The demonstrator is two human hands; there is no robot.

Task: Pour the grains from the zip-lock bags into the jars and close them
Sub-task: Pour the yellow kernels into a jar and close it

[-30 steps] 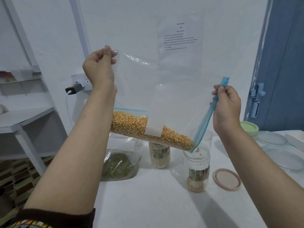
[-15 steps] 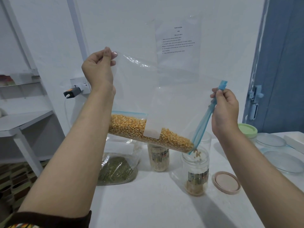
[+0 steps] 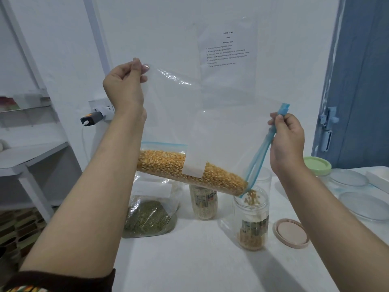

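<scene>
Right now I have my left hand pinching the upper corner of a large clear plastic zip-lock bag, while my right hand grips its blue zip strip near the slider. Yellow corn kernels lie along the bag's lower edge, which slopes down to the right. At the low corner, kernels are falling into an open clear labelled jar on the white desk; this jar holds a shallow layer at its bottom. Just right of it lies a beige round lid. Behind the bag, further left, stand a second labelled jar of pale grains and a clear bag of green grains. A green-lidded jar sits far right.
</scene>
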